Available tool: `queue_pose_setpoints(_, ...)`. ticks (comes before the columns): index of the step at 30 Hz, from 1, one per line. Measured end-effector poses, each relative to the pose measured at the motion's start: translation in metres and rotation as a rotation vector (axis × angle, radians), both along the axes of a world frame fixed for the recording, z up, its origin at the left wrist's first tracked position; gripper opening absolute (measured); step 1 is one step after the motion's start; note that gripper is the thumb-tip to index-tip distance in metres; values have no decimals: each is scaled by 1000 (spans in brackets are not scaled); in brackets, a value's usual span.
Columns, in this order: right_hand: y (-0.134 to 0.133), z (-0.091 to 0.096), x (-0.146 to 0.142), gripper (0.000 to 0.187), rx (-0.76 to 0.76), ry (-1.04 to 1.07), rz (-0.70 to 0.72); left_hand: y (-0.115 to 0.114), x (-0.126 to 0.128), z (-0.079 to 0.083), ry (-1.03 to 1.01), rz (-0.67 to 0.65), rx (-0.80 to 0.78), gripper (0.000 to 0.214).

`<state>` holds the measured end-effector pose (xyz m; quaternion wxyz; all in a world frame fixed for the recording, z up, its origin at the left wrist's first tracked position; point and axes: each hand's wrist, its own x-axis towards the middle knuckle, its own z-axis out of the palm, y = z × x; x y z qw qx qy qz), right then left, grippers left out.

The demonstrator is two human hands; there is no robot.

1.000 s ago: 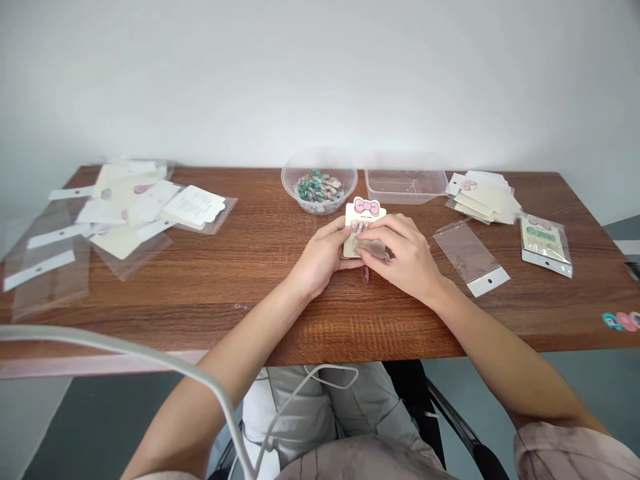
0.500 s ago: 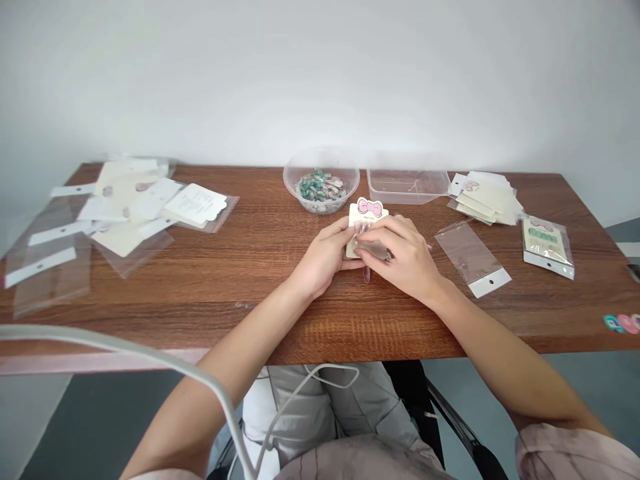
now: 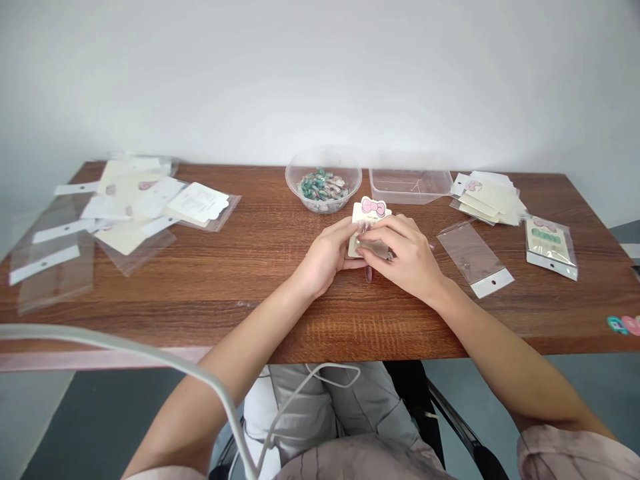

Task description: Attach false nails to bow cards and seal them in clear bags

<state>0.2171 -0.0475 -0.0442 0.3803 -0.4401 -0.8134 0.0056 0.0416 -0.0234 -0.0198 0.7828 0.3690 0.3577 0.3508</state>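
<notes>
Slight rightward drift of the whole scene in view since the earlier frame, with almost no change between the hands and the card. Cream backing card with pink bow print (image 3: pixel 371 213) gripped between both hands, upper end with the bow projecting beyond the fingers, lower part covered. Left hand (image 3: pixel 327 257): fingers curled across the card's left side, card pressed toward the palm. Right hand (image 3: pixel 405 257): fingers bent over the card's lower right, pinching a small translucent brownish piece (image 3: pixel 376 249) against the card face. Hands close together, not spread. Contact between card and wooden table (image 3: pixel 200 297): not determinable. Just beyond the card, clear plastic bowl (image 3: pixel 323 175) of teal and pink press-on nails (image 3: pixel 323 187) and clear rectangular tub (image 3: pixel 410 187). Just right of the right hand, empty clear bag with white hole-punched header (image 3: pixel 473 260). Further out on both sides, bagged cards (image 3: pixel 197 205).
</notes>
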Motion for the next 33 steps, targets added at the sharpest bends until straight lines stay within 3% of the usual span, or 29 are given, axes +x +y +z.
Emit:
queue_pose_setpoints(15,1,1,3,5,-43,-6,9,1,-2,0,-19,-53,21,33)
queue_pose_setpoints(22,2,2,5,5,-16,-2,13,1,-2,2,2,-76,31,50)
queue_pose_setpoints(28,1,4,6,12,-30,-32,-31,3,-1,-4,3,-89,58,43)
queue_pose_setpoints(33,-2,13,12,18,63,10,-82,6,-5,2,-58,-60,48,40)
